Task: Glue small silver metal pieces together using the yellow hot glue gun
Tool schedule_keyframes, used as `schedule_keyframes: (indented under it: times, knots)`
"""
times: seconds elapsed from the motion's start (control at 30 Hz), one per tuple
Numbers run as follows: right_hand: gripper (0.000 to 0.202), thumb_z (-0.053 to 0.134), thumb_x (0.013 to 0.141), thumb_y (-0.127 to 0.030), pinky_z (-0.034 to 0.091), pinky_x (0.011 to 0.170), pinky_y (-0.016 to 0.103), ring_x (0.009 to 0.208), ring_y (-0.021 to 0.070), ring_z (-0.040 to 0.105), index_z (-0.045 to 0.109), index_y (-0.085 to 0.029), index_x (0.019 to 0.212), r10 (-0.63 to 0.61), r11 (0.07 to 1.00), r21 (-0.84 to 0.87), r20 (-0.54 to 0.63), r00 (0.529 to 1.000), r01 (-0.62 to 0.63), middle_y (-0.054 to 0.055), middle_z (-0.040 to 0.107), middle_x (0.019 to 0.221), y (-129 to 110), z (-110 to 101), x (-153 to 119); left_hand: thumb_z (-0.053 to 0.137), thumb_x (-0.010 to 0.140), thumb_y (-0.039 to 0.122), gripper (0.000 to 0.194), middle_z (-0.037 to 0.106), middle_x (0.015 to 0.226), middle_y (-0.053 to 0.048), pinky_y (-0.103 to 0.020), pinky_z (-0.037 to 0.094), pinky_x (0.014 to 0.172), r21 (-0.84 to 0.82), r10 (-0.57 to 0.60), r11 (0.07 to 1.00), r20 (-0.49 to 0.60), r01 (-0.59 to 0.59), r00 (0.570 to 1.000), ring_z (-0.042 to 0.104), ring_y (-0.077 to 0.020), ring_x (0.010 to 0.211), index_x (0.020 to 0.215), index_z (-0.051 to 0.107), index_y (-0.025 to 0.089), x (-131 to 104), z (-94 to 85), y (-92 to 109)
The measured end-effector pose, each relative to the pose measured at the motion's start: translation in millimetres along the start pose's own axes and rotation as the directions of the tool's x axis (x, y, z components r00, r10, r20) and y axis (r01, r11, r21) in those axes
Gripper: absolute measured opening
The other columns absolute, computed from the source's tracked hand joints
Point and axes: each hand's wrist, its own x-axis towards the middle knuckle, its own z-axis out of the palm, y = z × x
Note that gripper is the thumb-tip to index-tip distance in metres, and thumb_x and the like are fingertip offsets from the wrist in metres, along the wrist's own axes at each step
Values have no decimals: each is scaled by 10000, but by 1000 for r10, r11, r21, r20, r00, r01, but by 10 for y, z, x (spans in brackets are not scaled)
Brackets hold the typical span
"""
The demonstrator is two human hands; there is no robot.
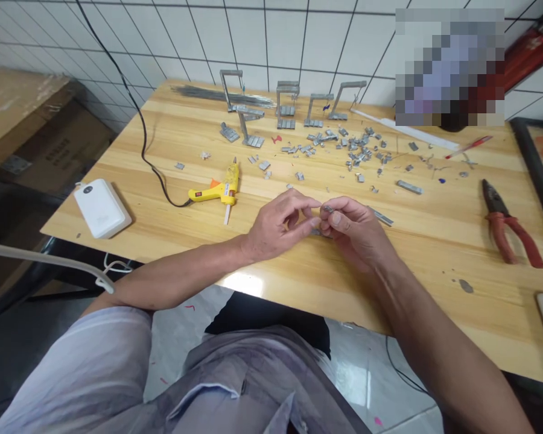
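My right hand [355,229] pinches a small grey metal piece [328,209], which looks like a bit of staple strip, between thumb and fingers. Just left of it, my left hand [283,223] holds nothing that I can see; its thumb and forefinger are apart, the tips close to the piece. Beneath the hands lies a grey strip [319,232], partly covered by the fingers. Another grey strip [381,216] pokes out behind my right hand. Farther back, many loose grey bits [359,147] are scattered over the wooden table [185,229].
Several small grey frames [286,105] stand at the back by a bundle of thin metal rods [217,95]. A yellow glue gun [221,188] with a black cord and a white power bank [102,208] are left. Red-handled pliers [507,226] and a red pen [468,147] lie right.
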Motion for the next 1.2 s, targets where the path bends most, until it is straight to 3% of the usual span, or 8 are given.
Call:
schedule_keyframes:
  times: [0.3,0.53,0.8,1.03,1.2]
  knots:
    - [425,1007,623,-554,509,672,311,627,127,562,790,-258,836,-18,993,-112,35,999,22,-41,680,682,47,29,5,681,1031,296,153,723,1000,-51,-259,517,672,20,-76,997,137,74,988,647,-139,839,1171,727,252,0,-78,-2]
    - [401,937,735,-579,482,642,287,646,121,585,798,-250,917,-50,987,-152,28,998,53,-28,692,731,25,-6,-16,701,1022,308,120,722,955,-55,-260,515,670,-26,-115,993,104,119,988,651,-141,819,1104,747,233,26,-48,4]
    - [284,852,819,-496,430,667,298,642,127,531,770,-224,819,-21,967,-253,14,1000,24,-27,649,690,21,-52,-28,749,990,291,75,731,910,-41,-221,434,595,-81,-124,987,142,136,982,606,-120,746,1033,738,231,32,-23,-25]
    - [257,836,817,-457,397,657,296,623,122,499,745,-222,765,-6,958,-286,-8,1000,3,-35,634,661,14,-75,-36,752,981,399,181,673,889,-32,-244,437,620,-247,-352,878,248,410,903,540,-104,672,972,749,217,44,-38,-9]
    - [257,828,820,-461,385,649,299,615,124,490,745,-223,771,24,951,-309,7,1000,-21,-37,624,646,3,-86,-36,779,953,463,261,654,897,-31,-257,452,654,-349,-461,747,342,566,819,539,-108,697,947,748,203,51,-48,2]
